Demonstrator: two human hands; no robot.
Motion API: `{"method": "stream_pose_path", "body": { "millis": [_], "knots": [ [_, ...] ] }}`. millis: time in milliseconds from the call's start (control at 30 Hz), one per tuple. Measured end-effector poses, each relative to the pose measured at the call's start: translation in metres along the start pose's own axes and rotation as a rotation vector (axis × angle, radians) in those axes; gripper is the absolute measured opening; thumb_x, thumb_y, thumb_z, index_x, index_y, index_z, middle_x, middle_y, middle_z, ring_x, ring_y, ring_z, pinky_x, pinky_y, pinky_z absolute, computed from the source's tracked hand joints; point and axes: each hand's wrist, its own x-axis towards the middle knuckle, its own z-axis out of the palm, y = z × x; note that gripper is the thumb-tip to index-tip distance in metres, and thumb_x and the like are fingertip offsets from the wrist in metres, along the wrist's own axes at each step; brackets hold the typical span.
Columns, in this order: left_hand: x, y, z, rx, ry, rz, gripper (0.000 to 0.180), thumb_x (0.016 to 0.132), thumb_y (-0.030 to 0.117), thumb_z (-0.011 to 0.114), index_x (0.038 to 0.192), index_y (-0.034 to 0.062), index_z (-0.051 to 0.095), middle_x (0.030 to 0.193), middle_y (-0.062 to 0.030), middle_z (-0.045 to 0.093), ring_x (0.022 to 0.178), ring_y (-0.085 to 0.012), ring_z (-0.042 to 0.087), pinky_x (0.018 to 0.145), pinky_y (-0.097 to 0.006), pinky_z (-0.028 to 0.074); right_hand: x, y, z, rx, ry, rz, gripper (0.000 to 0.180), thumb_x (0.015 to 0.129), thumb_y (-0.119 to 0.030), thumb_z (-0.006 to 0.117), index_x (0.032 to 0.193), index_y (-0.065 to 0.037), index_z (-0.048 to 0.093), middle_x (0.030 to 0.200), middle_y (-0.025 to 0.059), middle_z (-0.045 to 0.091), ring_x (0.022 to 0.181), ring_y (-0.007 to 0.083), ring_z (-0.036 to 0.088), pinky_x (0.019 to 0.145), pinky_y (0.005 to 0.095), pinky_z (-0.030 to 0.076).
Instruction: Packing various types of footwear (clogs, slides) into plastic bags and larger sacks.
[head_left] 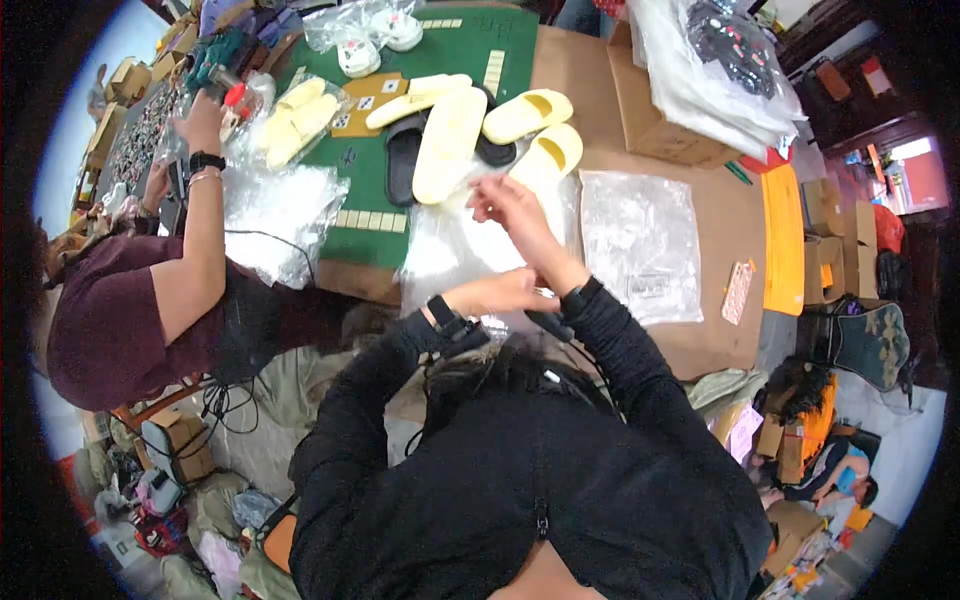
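Note:
My left hand (pixel 500 293) reaches across to my right wrist; its fingertips are blurred against that wrist and cuff, and what they grip, if anything, does not show. Above it, my right hand (pixel 512 208) is raised with fingers loosely bent and apart, nothing visible in them. Just beyond the right hand lie a large pale yellow slipper (pixel 449 145), a pair of yellow slippers on the right (pixel 527 115), and a black slipper (pixel 402 160) partly covered by the yellow ones. Clear plastic bags lie under and beside my hands, including a flat bag (pixel 642 245) on the right.
At the left, another person's arm (pixel 205 225) reaches over the table toward a bagged pair of yellow slippers (pixel 300 120). White bagged shoes (pixel 360 55) sit on the green mat (pixel 505 30). A cardboard box (pixel 650 110) stands back right, and a patterned phone (pixel 737 293) lies near the right edge.

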Motion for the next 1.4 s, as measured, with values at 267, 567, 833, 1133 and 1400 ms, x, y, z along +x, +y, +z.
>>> {"method": "stream_pose_path", "body": {
  "millis": [267, 567, 833, 1133, 1400],
  "knots": [
    [0.006, 0.019, -0.007, -0.052, -0.121, -0.51, 0.051, 0.085, 0.029, 0.056, 0.115, -0.0113, 0.048, 0.116, -0.0117, 0.053, 0.103, -0.0153, 0.048, 0.091, -0.027, 0.036, -0.001, 0.045, -0.029, -1.149, -0.123, -0.473, 0.019, 0.082, -0.021, 0.054, 0.093, -0.006, 0.058, 0.075, 0.0098, 0.062, 0.066, 0.0213, 0.059, 0.058, 0.0328, 0.046],
    [0.004, -0.043, -0.032, 0.071, -0.088, -0.271, 0.037, 0.088, 0.03, 0.052, 0.106, -0.0021, 0.057, 0.091, -0.0053, 0.06, 0.082, -0.0108, 0.051, 0.074, -0.026, 0.042, 0.018, 0.065, -0.039, -1.256, -0.104, -0.487, 0.029, 0.08, -0.017, 0.051, 0.105, -0.003, 0.053, 0.087, 0.0141, 0.06, 0.081, 0.031, 0.057, 0.069, 0.0408, 0.045],
    [-0.014, -0.112, -0.061, 1.413, 0.347, -0.608, 0.06, 0.073, 0.035, 0.063, 0.128, 0.0258, 0.042, 0.133, -0.0242, 0.032, 0.108, -0.0422, 0.044, 0.086, -0.051, 0.037, 0.061, 0.115, -0.071, -0.873, -0.133, -0.012, 0.062, 0.085, -0.035, 0.054, 0.136, -0.011, 0.028, 0.127, 0.0188, 0.044, 0.111, 0.0219, 0.048, 0.091, 0.0316, 0.038],
    [-0.036, -0.238, -0.087, 1.302, 0.419, -0.857, 0.059, 0.081, 0.032, 0.047, 0.131, 0.0035, 0.034, 0.137, -0.0257, 0.024, 0.115, -0.0538, 0.032, 0.083, -0.052, 0.041, 0.136, 0.155, -0.014, -0.077, -0.192, 0.328, 0.048, 0.089, -0.033, 0.047, 0.127, -0.003, 0.043, 0.129, 0.0085, 0.044, 0.117, 0.017, 0.041, 0.1, 0.0278, 0.028],
    [-0.018, -0.294, -0.112, 1.237, 0.491, -0.644, 0.08, 0.083, 0.046, 0.045, 0.135, -0.0052, 0.013, 0.122, -0.0453, 0.026, 0.103, -0.0565, 0.042, 0.084, -0.053, 0.041, 0.161, 0.153, -0.036, 0.087, 0.244, 0.232, 0.03, 0.08, -0.027, 0.062, 0.1, -0.004, 0.063, 0.086, 0.002, 0.061, 0.073, 0.0118, 0.052, 0.067, 0.0241, 0.041]
  ]
}}
